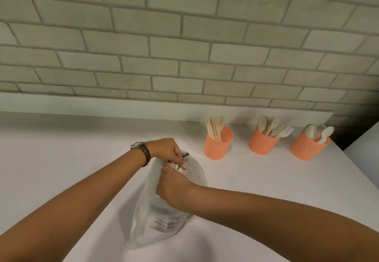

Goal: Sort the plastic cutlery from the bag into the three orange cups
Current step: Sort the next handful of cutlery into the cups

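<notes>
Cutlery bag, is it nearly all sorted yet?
Partly done: the three orange mesh cups already hold pale knives, forks and spoons. In hand: the left hand holds open the white plastic bag while the right hand digs inside. Left: whatever remains inside, hidden from view.

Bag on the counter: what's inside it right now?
At the bag mouth, the left hand pinches a pale cutlery piece; the right hand grips the bag's edge. Deeper contents are hidden by the hands and cloudy film.
</notes>
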The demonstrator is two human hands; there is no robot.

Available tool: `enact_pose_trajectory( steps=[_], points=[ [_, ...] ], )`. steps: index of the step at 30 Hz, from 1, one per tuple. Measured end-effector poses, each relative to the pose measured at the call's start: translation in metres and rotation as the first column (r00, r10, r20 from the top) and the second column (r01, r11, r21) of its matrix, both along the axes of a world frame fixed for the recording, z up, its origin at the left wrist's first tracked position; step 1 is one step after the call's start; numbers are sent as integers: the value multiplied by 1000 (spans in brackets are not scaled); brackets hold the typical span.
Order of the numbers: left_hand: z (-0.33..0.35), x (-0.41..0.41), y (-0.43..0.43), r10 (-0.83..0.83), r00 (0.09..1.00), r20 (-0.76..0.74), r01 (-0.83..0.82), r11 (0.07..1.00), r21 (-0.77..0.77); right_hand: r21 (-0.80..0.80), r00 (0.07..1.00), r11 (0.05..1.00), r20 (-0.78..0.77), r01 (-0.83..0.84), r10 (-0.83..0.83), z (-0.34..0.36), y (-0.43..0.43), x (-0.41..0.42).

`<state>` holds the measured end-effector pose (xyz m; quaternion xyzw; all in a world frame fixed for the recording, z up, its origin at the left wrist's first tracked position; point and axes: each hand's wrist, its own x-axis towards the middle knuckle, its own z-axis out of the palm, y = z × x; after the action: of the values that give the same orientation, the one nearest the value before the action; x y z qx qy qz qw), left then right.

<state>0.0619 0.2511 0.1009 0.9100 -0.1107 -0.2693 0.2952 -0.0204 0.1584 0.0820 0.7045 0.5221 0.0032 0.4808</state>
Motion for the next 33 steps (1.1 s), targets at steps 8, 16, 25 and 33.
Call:
enact_pose_trajectory(
  steps=[8,16,25,33],
  points=[
    [19,4,-5,40,998,-46,-34,991,132,-38,987,991,96,132,-128,25,-3,-5],
    [25,-43,35,454,890,38,-405,827,-390,474,707,543,-592,694,-387,62,-134,17],
    [24,-127,-10,794,600,95,-501,465,-730,-180,51,-438,-884,881,466,16,-196,-29],
    [9,-137,-139,611,774,168,-314,600,-736,-395,83,-419,-640,818,764,24,-233,-49]
  ],
)
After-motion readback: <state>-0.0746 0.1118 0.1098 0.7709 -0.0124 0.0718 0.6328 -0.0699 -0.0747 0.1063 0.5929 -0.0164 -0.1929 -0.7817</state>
